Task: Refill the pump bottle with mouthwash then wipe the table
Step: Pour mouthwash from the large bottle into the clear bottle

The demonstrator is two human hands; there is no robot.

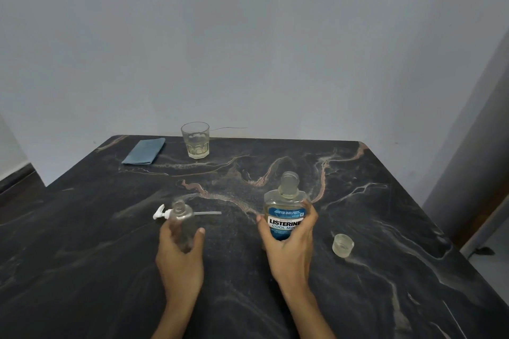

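Pump bottle (182,224), clear plastic with its neck uncapped, sits in your left hand (180,253), fingers and thumb curled round its body above the dark marbled table (110,270). Its white pump head with dip tube (165,213) lies on the table just behind. Your right hand (289,245) grips the open blue-labelled mouthwash bottle (286,212) upright. Its clear cap (343,245) rests to the right. A folded blue cloth (144,151) and glass tumbler (195,140) stand at the far edge.
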